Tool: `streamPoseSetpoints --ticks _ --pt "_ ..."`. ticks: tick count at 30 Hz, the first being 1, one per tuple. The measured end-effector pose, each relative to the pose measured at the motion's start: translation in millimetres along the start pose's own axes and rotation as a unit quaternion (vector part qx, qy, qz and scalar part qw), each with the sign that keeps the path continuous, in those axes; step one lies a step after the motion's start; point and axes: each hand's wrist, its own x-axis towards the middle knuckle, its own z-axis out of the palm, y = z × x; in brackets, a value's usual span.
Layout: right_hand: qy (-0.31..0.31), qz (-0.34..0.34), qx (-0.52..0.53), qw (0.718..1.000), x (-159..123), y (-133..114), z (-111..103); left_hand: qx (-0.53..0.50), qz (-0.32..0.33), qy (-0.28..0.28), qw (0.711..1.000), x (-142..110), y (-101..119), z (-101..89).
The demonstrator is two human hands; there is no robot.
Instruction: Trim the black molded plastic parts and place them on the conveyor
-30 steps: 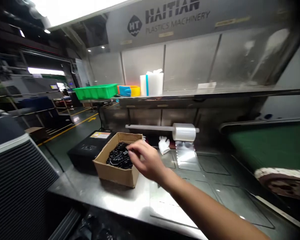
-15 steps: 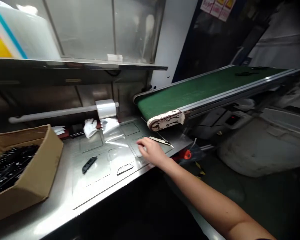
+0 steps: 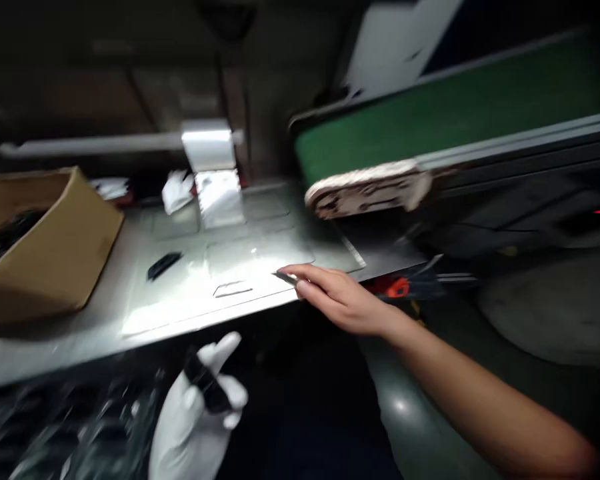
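My left hand (image 3: 193, 417), in a white glove, is low in the view with its fingers closed round a small black plastic part (image 3: 207, 381). My bare right hand (image 3: 337, 297) is at the front edge of the metal bench. It grips a slim pointed tool (image 3: 284, 276), whose dark tip points left; blur and the fingers hide its exact kind. Left of that tip lies a thin dark outlined piece (image 3: 233, 289) on the brightly lit work surface. Farther left rests another black plastic part (image 3: 164, 265).
A cardboard box (image 3: 87, 247) of black parts stands at the left. Below it is a dark compartment tray (image 3: 80, 427). A roll of clear film (image 3: 209, 148) hangs on a rod behind crumpled white material (image 3: 177, 191). A green conveyor belt (image 3: 430, 113) rises at the right.
The view has turned downward. My left hand has come into sight with a black plastic part. My right hand now holds the slim tool and has moved to the bench edge.
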Motion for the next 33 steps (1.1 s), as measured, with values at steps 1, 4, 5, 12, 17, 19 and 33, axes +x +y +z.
streamPoseSetpoints --ticks 1,4,5,12,17,19,33 --pt "-0.045 -0.060 0.068 0.995 -4.8 -12.5 4.2 -0.022 0.008 -0.022 0.999 -0.1 -4.2 1.3" --pt "-0.115 -0.148 0.175 0.967 -9.7 -39.0 19.4 -0.055 0.008 -0.063 0.996 1.5 -14.9 3.0" --pt "-0.117 -0.152 0.179 0.965 -9.0 -44.0 25.7 -0.054 0.005 -0.064 0.996 1.8 -17.4 3.5" --pt "-0.103 -0.146 0.166 0.970 -1.2 -41.3 55.4 -0.031 0.002 -0.072 0.997 3.5 -21.8 5.1" --pt "-0.100 -0.147 0.135 0.975 -1.4 -37.0 56.7 -0.017 -0.016 -0.059 0.998 8.3 -19.5 4.9" --pt "-0.097 -0.144 0.133 0.976 -1.7 -37.0 56.1 -0.014 -0.019 -0.062 0.998 10.7 -18.6 4.6" --pt "-0.100 -0.176 0.091 0.975 -6.8 -32.6 50.4 -0.031 -0.017 -0.105 0.994 16.2 -14.0 11.1"
